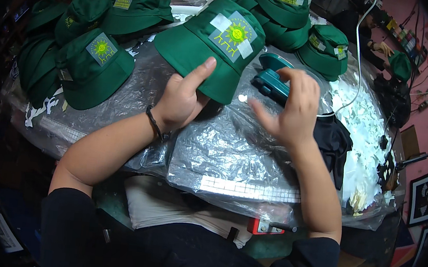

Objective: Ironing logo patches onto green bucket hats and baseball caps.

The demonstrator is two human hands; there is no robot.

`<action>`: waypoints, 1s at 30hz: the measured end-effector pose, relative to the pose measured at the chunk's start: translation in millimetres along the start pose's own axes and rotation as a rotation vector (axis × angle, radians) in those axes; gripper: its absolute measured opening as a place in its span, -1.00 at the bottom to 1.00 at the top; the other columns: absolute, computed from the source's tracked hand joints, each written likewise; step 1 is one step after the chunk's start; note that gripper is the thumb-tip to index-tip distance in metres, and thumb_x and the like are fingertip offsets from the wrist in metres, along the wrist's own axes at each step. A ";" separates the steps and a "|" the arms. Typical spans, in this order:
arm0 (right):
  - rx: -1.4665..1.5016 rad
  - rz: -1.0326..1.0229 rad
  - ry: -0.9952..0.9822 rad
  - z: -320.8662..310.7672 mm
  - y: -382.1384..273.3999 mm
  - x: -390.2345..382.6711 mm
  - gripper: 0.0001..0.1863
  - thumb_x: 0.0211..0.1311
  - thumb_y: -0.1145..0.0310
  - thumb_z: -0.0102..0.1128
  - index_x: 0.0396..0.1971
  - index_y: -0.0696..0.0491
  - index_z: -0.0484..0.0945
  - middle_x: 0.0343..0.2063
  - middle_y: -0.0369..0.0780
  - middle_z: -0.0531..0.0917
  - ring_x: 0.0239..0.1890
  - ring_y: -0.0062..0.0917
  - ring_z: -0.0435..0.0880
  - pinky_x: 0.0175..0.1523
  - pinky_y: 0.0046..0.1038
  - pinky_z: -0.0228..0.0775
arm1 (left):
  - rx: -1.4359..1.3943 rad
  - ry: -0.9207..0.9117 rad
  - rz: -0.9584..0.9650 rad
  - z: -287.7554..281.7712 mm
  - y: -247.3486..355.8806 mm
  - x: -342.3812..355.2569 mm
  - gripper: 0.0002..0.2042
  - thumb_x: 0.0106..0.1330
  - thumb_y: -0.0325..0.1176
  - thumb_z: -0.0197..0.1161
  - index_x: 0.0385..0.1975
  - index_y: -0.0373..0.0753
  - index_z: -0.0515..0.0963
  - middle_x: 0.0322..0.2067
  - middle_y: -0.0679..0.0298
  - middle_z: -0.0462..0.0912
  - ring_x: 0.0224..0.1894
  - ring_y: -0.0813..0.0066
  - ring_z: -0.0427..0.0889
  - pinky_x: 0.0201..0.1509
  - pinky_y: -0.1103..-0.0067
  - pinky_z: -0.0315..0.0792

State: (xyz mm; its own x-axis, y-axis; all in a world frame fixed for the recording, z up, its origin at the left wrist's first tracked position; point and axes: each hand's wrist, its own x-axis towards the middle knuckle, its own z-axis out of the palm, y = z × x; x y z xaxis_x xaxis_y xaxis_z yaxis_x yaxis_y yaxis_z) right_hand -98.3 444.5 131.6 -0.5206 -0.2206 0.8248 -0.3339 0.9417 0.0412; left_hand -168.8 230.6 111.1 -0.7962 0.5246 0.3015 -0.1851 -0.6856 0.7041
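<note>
A green bucket hat point(186, 37) is in my left hand point(184, 92), pinched at the brim with the thumb on top. Its front carries a yellow sun emblem point(236, 32) on a square pale film, with whitish tape pieces at two corners. My right hand point(296, 105) is open, thumb and fingers apart, right beside a small teal iron point(271, 83) lying on the table. The fingertips overlap the iron's end in view; I cannot tell whether they touch it. A small white scrap point(243, 98) lies near the right thumb.
More green bucket hats point(96, 76) are piled at the left, with others point(325, 51) at the back. White paper scraps point(362, 142) heap at the right beside a black cloth point(331, 145). Plastic sheeting point(222, 155) covers the table. A white cord point(360, 70) hangs at the right; another person's hand point(384, 48) shows beyond.
</note>
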 end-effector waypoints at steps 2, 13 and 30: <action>0.300 -0.172 0.064 -0.3 -19.5 -1.2 -0.32 -0.23 0.01 0.52 -0.15 0.12 0.47 -0.52 -0.24 0.48 -0.45 -0.30 0.49 -0.18 -0.31 0.29 | 0.004 -0.027 -0.024 0.8 -5.8 -4.6 -0.70 0.50 -0.31 -0.01 0.10 -0.33 0.40 -0.02 0.23 0.55 0.02 0.49 0.56 0.12 0.51 0.44; 0.490 -0.166 0.032 20.1 -33.0 -19.5 -0.26 -0.43 0.43 0.42 -0.01 0.09 0.45 -0.59 -0.30 0.46 -0.59 -0.44 0.50 -0.44 -0.45 0.31 | 0.028 -0.284 -0.174 9.3 -12.3 -33.1 -0.64 0.48 -0.20 0.02 0.14 -0.29 0.37 -0.02 0.22 0.52 0.04 0.48 0.52 0.13 0.51 0.41; 0.604 -0.147 0.061 20.8 -38.9 -23.5 -0.25 -0.40 0.46 0.42 0.02 0.10 0.42 -0.53 -0.24 0.54 -0.58 -0.39 0.56 -0.45 -0.42 0.39 | 0.067 -0.293 -0.227 11.6 4.6 -24.1 -0.64 0.34 -0.33 0.15 0.07 -0.36 0.41 -0.08 0.18 0.55 -0.02 0.44 0.57 0.10 0.48 0.46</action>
State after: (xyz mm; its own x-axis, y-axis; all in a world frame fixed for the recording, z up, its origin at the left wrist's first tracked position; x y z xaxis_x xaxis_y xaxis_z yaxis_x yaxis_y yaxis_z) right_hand -89.4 407.8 98.9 -0.3961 -0.3052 0.8660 -0.7933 0.5886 -0.1554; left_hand -143.8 220.7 114.5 -0.5390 0.7881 0.2974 -0.2922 -0.5061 0.8115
